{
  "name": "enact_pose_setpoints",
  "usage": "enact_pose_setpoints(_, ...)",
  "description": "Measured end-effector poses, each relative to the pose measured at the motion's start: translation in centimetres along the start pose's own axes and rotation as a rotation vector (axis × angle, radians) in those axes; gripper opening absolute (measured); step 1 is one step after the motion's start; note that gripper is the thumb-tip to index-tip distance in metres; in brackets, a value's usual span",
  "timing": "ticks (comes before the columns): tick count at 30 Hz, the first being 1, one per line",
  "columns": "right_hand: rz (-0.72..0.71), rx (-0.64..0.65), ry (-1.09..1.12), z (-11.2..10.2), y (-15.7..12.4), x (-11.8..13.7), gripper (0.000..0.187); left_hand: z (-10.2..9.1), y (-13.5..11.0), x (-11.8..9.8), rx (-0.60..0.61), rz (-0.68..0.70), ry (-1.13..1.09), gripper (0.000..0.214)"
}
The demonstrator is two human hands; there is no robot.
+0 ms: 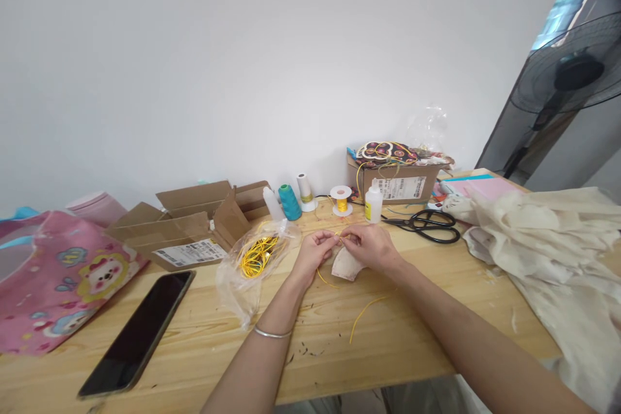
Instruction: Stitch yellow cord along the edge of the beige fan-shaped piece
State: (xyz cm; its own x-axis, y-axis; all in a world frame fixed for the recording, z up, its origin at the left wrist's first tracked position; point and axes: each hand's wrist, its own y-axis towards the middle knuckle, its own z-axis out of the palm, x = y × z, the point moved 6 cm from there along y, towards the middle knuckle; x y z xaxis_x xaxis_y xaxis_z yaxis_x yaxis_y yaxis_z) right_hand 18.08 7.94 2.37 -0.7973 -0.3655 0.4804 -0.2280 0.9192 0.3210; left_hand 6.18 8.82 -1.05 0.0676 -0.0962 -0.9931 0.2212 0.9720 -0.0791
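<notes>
My left hand [315, 251] and my right hand [369, 247] meet over the middle of the wooden table [398, 343]. Both pinch a thin yellow cord [339, 237] between their fingertips. Under my right hand lies a small cream piece of fabric [343, 265], touching the palm. A loose length of the yellow cord [365, 314] trails toward the table's front edge. A clear plastic bag [252, 259] with coiled yellow cords sits just left of my left hand. A silver bangle is on my left wrist.
A black phone [138, 333] lies front left, beside a pink cartoon bag [63, 278]. Open cardboard boxes [189, 223] sit behind. Thread spools [291, 202], a glue bottle [372, 202], a box of ornaments [395, 174], black scissors [427, 225], cream cloth [543, 246] and a fan [572, 77] stand right.
</notes>
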Motion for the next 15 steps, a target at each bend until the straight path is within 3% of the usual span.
enact_pose_setpoints(10,-0.073,-0.048,0.028,-0.10,0.02,0.36,0.019,-0.43,0.04,-0.10,-0.073,0.007,-0.008,0.028)
enact_pose_setpoints(15,-0.052,-0.047,0.046,-0.09,0.09,0.12,0.017,-0.22,0.01,-0.02,-0.028,-0.021,-0.027,0.029)
